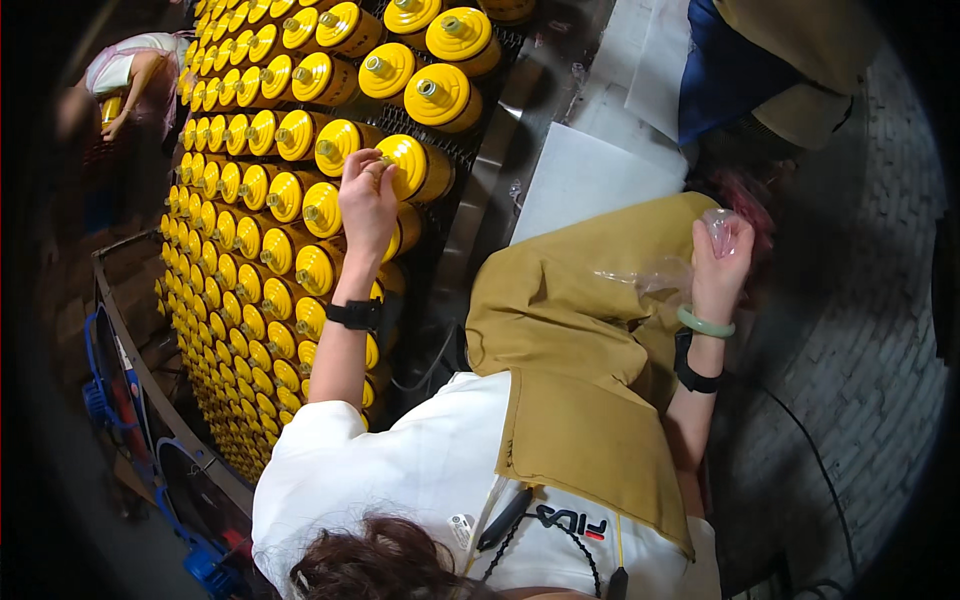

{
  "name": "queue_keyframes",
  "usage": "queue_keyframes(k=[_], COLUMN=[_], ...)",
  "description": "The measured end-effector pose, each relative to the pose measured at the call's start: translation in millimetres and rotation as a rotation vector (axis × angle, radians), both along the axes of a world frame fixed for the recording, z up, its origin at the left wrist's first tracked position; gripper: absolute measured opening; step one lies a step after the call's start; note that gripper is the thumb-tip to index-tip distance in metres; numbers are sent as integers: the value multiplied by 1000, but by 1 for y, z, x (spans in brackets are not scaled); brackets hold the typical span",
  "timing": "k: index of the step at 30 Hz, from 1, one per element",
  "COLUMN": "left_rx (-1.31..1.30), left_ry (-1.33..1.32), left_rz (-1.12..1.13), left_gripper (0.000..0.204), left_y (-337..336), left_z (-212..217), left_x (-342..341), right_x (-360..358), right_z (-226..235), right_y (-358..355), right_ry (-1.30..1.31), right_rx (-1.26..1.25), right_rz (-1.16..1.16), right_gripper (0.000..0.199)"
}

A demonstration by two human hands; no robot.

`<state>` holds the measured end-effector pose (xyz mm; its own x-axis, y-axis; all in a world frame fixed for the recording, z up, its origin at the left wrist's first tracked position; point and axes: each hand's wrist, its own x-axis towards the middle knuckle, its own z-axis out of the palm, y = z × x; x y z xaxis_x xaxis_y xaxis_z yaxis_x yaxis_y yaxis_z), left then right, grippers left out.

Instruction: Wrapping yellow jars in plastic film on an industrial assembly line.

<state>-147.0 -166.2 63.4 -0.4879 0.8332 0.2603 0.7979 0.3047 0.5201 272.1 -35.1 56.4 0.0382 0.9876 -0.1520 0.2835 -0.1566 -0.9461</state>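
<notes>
Rows of yellow round canisters (323,210), each with a short threaded metal neck on top, stand to my left on a dark mesh surface. My left hand (368,205) reaches in among them, fingers pinched at the neck of one yellow canister (410,165) at the near edge of the rows. Its fingertips partly hide that neck. Over my right knee, my right hand (722,262) is closed around crumpled clear plastic (719,228). More thin clear plastic (650,274) trails across my tan apron (560,270).
A metal rail (490,150) borders the mesh. White sheets (572,180) lie beyond my knees, beside dark blue and tan cloth (740,80). At far left, another person (135,75) bends over with a yellow canister. Blue-framed fans (185,480) stand at lower left. A cable (820,450) crosses the floor.
</notes>
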Motion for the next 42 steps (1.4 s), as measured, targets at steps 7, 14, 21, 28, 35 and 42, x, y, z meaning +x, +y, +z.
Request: queue_keyframes(k=[7, 14, 21, 28, 35, 42], left_rx=[43, -228, 16, 73, -191, -359], left_ry=[183, 280, 331, -468, -955, -1083], left_rz=[-14, 306, 178, 14, -400, -635], left_gripper=[21, 20, 18, 26, 19, 22], left_y=[7, -5, -13, 24, 71, 86], left_z=[10, -13, -20, 97, 21, 0], left_x=[-21, -116, -148, -67, 80, 141], right_x=[-11, -12, -10, -10, -38, -40], right_z=[13, 12, 24, 8, 25, 35], right_y=[2, -8, -8, -25, -32, -39], right_ry=[-165, -123, -361, 92, 128, 19], right_rx=[190, -10, 71, -58, -5, 135], right_rz=[19, 106, 130, -21, 214, 402], right_gripper=[28, 22, 16, 19, 13, 29])
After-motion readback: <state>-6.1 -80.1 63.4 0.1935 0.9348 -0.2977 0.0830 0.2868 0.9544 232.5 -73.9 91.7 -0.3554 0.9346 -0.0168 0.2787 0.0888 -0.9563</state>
